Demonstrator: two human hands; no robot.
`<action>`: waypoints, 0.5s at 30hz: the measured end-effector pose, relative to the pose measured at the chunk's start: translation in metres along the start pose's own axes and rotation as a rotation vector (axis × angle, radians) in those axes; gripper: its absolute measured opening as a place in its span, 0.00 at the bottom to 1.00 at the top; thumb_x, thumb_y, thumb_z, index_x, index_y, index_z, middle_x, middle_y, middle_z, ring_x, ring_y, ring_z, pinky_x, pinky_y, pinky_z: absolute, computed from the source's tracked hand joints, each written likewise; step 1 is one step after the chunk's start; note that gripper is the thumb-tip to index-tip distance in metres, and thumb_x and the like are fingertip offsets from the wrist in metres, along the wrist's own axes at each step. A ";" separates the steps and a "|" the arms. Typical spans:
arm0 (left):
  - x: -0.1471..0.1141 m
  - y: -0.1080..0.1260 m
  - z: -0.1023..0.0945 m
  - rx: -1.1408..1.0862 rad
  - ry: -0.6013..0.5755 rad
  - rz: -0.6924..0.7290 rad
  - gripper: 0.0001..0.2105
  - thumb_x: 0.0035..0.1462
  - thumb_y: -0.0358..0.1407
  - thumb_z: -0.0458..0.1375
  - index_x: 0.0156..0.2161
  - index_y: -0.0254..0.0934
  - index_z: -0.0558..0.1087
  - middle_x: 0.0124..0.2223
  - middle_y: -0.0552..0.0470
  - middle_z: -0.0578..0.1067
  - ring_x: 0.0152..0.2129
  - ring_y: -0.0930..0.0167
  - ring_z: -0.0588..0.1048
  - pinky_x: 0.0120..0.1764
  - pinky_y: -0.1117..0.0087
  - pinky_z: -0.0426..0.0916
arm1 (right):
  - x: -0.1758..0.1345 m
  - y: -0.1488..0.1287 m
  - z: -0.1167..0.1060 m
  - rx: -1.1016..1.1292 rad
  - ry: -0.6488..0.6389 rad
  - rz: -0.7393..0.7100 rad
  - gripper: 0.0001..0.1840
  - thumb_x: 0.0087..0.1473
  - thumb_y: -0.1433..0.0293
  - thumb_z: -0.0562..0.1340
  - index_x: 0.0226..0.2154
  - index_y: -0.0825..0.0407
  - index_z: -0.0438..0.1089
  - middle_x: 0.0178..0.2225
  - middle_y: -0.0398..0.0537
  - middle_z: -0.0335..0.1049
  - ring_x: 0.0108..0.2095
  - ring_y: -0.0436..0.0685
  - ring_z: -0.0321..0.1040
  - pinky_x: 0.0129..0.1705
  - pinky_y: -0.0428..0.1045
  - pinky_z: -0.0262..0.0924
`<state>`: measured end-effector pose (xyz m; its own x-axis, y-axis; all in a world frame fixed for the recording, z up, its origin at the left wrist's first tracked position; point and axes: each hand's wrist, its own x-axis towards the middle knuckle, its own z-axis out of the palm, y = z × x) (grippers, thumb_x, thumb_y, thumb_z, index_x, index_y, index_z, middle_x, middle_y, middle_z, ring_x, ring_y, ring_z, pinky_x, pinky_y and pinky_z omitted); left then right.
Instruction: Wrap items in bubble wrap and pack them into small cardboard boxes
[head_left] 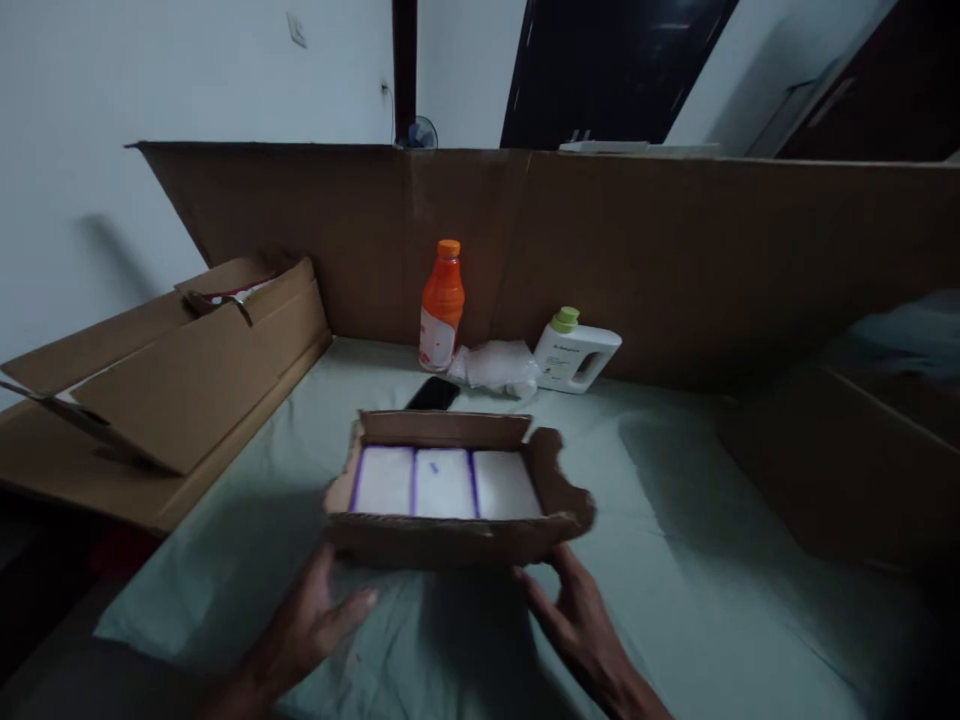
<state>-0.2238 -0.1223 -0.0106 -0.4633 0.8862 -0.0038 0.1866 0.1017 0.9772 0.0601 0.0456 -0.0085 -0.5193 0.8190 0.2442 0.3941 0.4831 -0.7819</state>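
In front of me an open-topped cardboard box rests on the green sheet, its right end torn and wavy. Three white packs with purple edges lie side by side in it, and the middle one bears a small blue mark. My left hand is at the box's near left corner, thumb stretched out apart from the fingers. At the near right corner, the fingertips of my right hand reach the lower edge, and its thumb is spread away. Neither hand is wrapped round the box.
Behind the box lie a black phone and a clear plastic wrap bundle. An orange bottle and a white jug with green cap stand near the cardboard wall. Larger cardboard boxes flank the green sheet, the left one having flaps.
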 end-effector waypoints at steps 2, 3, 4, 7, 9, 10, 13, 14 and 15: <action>0.029 0.014 0.029 -0.002 -0.201 0.136 0.36 0.54 0.41 0.63 0.66 0.38 0.59 0.63 0.38 0.68 0.61 0.52 0.67 0.63 0.48 0.59 | -0.007 0.013 -0.034 -0.055 0.066 0.114 0.18 0.57 0.53 0.61 0.38 0.50 0.71 0.36 0.53 0.77 0.37 0.63 0.75 0.38 0.55 0.72; 0.044 0.021 0.044 -0.018 -0.258 0.196 0.38 0.53 0.40 0.63 0.67 0.38 0.56 0.64 0.38 0.66 0.61 0.52 0.66 0.64 0.48 0.58 | -0.007 0.018 -0.047 -0.067 0.092 0.160 0.19 0.55 0.52 0.61 0.38 0.50 0.71 0.36 0.53 0.78 0.37 0.64 0.76 0.37 0.55 0.71; 0.059 0.028 0.059 -0.029 -0.291 0.242 0.40 0.53 0.38 0.63 0.68 0.39 0.54 0.65 0.38 0.65 0.62 0.52 0.65 0.64 0.48 0.57 | -0.005 0.022 -0.057 -0.065 0.116 0.196 0.20 0.54 0.51 0.62 0.38 0.50 0.71 0.36 0.53 0.78 0.36 0.64 0.76 0.37 0.55 0.72; 0.094 0.043 0.097 -0.066 -0.302 0.305 0.42 0.51 0.35 0.63 0.69 0.39 0.51 0.64 0.39 0.65 0.63 0.52 0.63 0.65 0.48 0.56 | 0.011 0.034 -0.069 0.004 0.179 0.248 0.24 0.51 0.51 0.63 0.43 0.51 0.70 0.40 0.55 0.78 0.37 0.64 0.77 0.37 0.54 0.72; 0.106 0.047 0.112 -0.085 -0.258 0.302 0.42 0.51 0.35 0.62 0.69 0.39 0.50 0.63 0.39 0.66 0.63 0.52 0.62 0.65 0.48 0.55 | 0.024 0.044 -0.072 0.063 0.205 0.239 0.25 0.50 0.52 0.64 0.46 0.50 0.69 0.45 0.56 0.77 0.38 0.64 0.77 0.38 0.54 0.72; 0.109 0.046 0.117 -0.084 -0.233 0.286 0.43 0.51 0.35 0.62 0.70 0.38 0.49 0.62 0.39 0.67 0.63 0.53 0.62 0.65 0.48 0.55 | 0.030 0.051 -0.076 0.087 0.199 0.223 0.25 0.50 0.53 0.64 0.46 0.50 0.69 0.46 0.56 0.77 0.39 0.64 0.77 0.39 0.55 0.73; 0.107 0.034 0.122 -0.063 -0.160 0.222 0.41 0.53 0.35 0.61 0.70 0.38 0.49 0.65 0.39 0.64 0.65 0.54 0.60 0.66 0.48 0.53 | 0.047 0.072 -0.101 0.060 0.149 0.194 0.22 0.49 0.53 0.63 0.41 0.50 0.74 0.39 0.54 0.79 0.37 0.65 0.77 0.37 0.55 0.73; 0.105 0.028 0.123 -0.049 -0.147 0.205 0.41 0.54 0.34 0.61 0.70 0.37 0.49 0.67 0.38 0.62 0.66 0.54 0.59 0.67 0.48 0.51 | 0.055 0.079 -0.114 0.024 0.139 0.195 0.21 0.49 0.53 0.63 0.39 0.51 0.76 0.36 0.53 0.80 0.36 0.65 0.77 0.36 0.55 0.72; 0.103 0.021 0.124 -0.036 -0.132 0.193 0.40 0.54 0.34 0.61 0.69 0.37 0.50 0.68 0.39 0.61 0.67 0.53 0.57 0.67 0.48 0.50 | 0.065 0.083 -0.128 -0.016 0.142 0.197 0.20 0.49 0.53 0.62 0.37 0.51 0.77 0.34 0.53 0.80 0.36 0.66 0.77 0.35 0.55 0.72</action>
<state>-0.1605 0.0274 -0.0163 -0.3039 0.9394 0.1584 0.2286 -0.0895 0.9694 0.1561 0.1785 0.0152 -0.3196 0.9327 0.1670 0.4900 0.3135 -0.8134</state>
